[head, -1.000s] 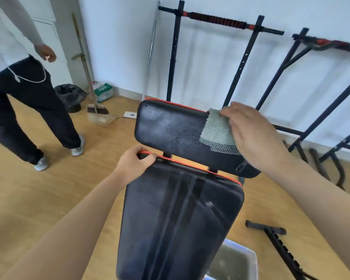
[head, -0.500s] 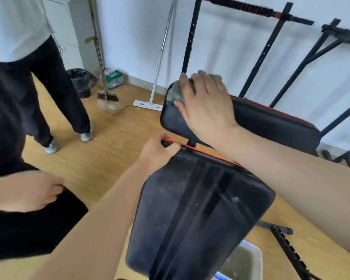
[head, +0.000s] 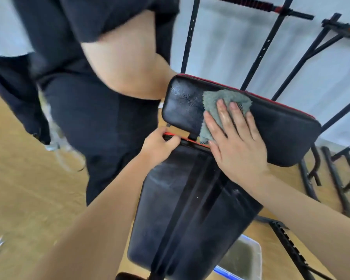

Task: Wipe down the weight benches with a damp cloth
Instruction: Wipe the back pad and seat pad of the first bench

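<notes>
A black weight bench with red piping fills the middle of the head view. Its upper pad (head: 281, 130) lies crosswise and its long seat pad (head: 190, 209) runs toward me. A grey-green cloth (head: 216, 102) lies on the upper pad's left half. My right hand (head: 234, 138) presses flat on the cloth, fingers spread. My left hand (head: 160, 145) grips the seat pad's top left corner at the red edge. The wiped left end of the upper pad looks wet and shiny.
A person in dark clothes (head: 93, 98) stands very close at the bench's left, an arm (head: 125, 63) almost touching the upper pad. Black rack frames (head: 259, 55) stand behind against the white wall. A clear bin of water (head: 240, 259) sits under the seat pad on the wooden floor.
My right hand has slid the cloth from the upper pad's far left end back toward its middle. The person on the left has stepped right up to the bench. My left hand stays put.
</notes>
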